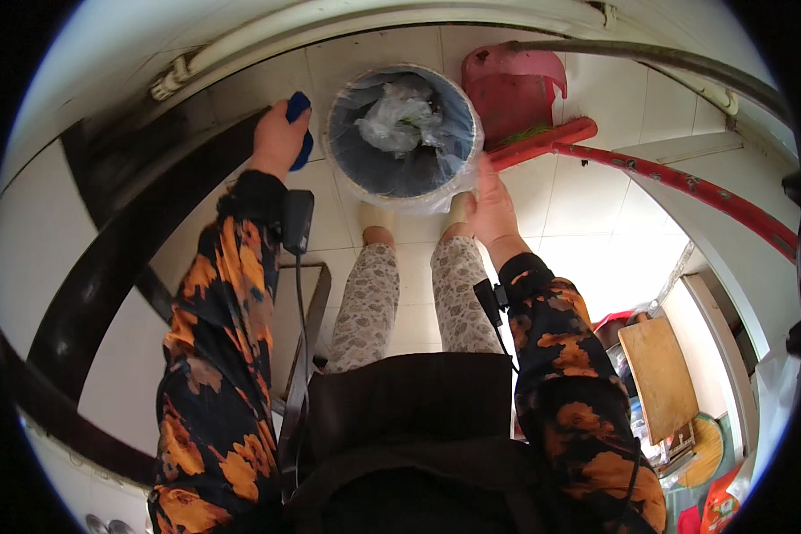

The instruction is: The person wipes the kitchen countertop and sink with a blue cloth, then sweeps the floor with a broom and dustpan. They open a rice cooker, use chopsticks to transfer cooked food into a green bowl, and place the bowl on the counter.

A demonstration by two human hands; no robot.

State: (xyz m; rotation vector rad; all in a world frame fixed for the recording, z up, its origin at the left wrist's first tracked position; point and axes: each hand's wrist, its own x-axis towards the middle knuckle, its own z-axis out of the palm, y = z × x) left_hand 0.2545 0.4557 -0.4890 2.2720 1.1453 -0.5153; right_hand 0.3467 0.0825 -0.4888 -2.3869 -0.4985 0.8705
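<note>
My left hand (277, 140) is closed around a dark blue cloth or sponge (298, 107), whose ends show beyond the fingers. It is left of a round trash bin (339, 159), apart from its rim. A clear plastic liner (400, 202) is folded over that rim, and crumpled translucent plastic (390, 123) lies inside. My right hand (494, 210) is at the bin's lower right side, fingers against or very close to the liner. Blur hides whether they pinch it.
Right of the bin are a red dustpan (514, 100) and a red broom (541, 143), their long handles curving rightward. A wall pipe (253, 50) runs along the back. A dark curved beam (127, 230) stands left. A wooden board (659, 380) leans at lower right.
</note>
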